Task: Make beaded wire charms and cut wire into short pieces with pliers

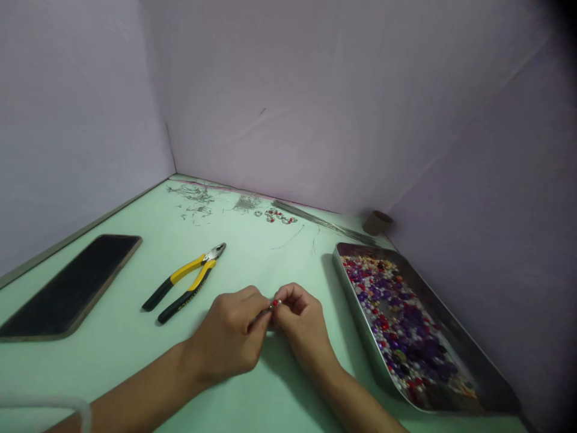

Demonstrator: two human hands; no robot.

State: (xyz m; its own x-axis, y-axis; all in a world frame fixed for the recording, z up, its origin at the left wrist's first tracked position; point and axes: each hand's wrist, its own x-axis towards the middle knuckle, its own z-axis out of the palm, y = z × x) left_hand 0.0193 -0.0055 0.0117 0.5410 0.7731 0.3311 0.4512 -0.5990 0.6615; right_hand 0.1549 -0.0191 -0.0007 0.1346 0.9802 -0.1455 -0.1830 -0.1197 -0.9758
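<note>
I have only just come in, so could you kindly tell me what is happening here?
A person is pinching a small piece with a red bead between the fingertips of the left hand and the right hand. Yellow-and-black pliers lie untouched to the left, beside a dark phone. A metal tray of mixed beads sits to the right.

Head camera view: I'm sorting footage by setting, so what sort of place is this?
Probably a small bead-craft or jewellery workspace. A metal tray of mixed beads, yellow-and-black pliers and a bundle of thin wires on the pale green tabletop suggest it.
</note>
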